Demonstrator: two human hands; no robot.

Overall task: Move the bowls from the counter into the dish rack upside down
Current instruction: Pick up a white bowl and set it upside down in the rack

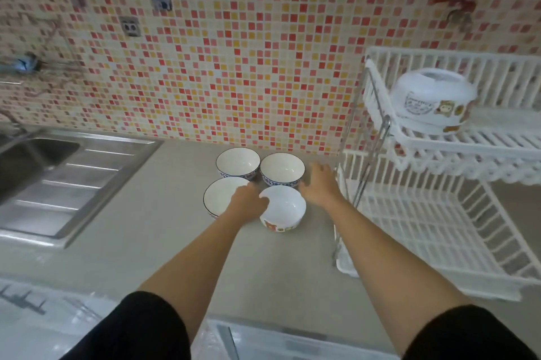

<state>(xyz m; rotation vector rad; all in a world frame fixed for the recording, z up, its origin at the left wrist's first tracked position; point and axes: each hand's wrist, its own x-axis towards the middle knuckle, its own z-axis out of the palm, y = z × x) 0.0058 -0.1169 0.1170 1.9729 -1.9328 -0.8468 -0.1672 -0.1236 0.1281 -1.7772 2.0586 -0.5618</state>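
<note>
- Four bowls stand upright in a tight cluster on the counter [164, 242], near the tiled wall; a fifth bowl [433, 102] already sits upside down on the top tier of the white dish rack [439, 225].
- Left hand [248, 198] is closed on the near-left rim of the cartoon-print bowl [283, 208], thumb over the edge into the bowl. That bowl looks tipped toward the camera, so it may be partly lifted.
- Right hand [320, 186] hovers, fingers spread, holding nothing, between the right blue-patterned bowl [281, 167] and the rack.
- Risk: a one-sided rim pinch on glazed ceramic could slip while the bowl is turned over.
- Risk: the black-rimmed bowl [222, 197] and the left blue-patterned bowl [237, 162] sit touching or nearly so; lifting at an angle could knock them.
- Risk: the rack's metal post [369, 151] stands in the path; a hurried swing could clip it.
</note>
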